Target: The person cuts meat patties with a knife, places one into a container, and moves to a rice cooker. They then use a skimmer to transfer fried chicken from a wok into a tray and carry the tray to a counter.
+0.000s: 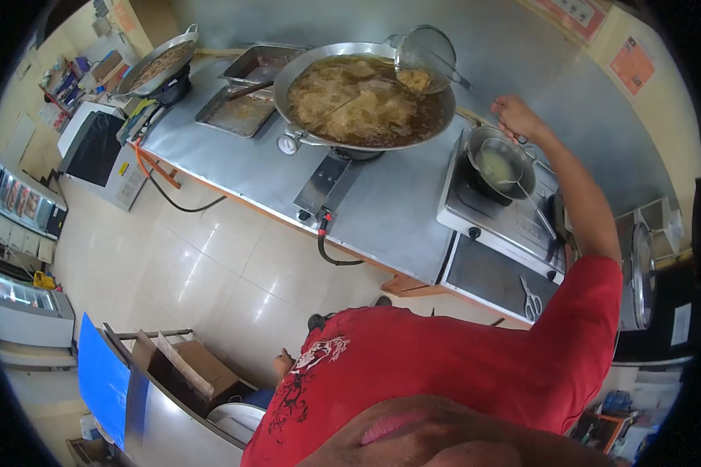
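Surface (409, 210): hidden beneath wok (308, 65)
Right hand (514, 117): right of wok, fingers curled, grasp unclear
Left hand (283, 363): half-hidden, cannot tell grasp

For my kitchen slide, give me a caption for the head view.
Right hand near the pot, left hand down low, and food frying in the wok.

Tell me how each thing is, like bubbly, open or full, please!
Big pan: filled with foamy brown liquid.
Strainer: propped at the pan's rim, unheld.
Small pot: on the stove, pale liquid inside; flame not visible.
Front tray: stained.
Scissors: lying flat.
Cardboard box: open.
Right hand: raised, curled; can't tell if it's holding anything.
Left hand: lowered, grip unclear.
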Available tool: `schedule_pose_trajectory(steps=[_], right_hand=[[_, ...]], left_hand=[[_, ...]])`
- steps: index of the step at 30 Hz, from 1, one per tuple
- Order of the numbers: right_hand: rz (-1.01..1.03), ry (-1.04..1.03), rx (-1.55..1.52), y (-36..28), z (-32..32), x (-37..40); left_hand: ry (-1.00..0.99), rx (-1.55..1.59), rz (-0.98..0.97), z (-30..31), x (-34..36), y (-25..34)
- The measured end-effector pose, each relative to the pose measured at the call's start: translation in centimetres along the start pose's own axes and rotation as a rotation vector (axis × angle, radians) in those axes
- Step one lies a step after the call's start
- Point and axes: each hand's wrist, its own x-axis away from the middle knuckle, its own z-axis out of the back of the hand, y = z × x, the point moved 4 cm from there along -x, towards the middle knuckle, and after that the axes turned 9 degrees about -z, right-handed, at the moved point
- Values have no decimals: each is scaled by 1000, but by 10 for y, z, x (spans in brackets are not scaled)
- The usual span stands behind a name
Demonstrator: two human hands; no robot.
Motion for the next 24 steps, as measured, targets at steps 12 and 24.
schedule_pose_trajectory(steps=[12,24], right_hand=[[189,381,848,-42,-114,93],[166,515,990,-53,-98,159]], left_hand=[[32,486,-30,147,-94,66],[-78,416,-545,128,-171,391]])
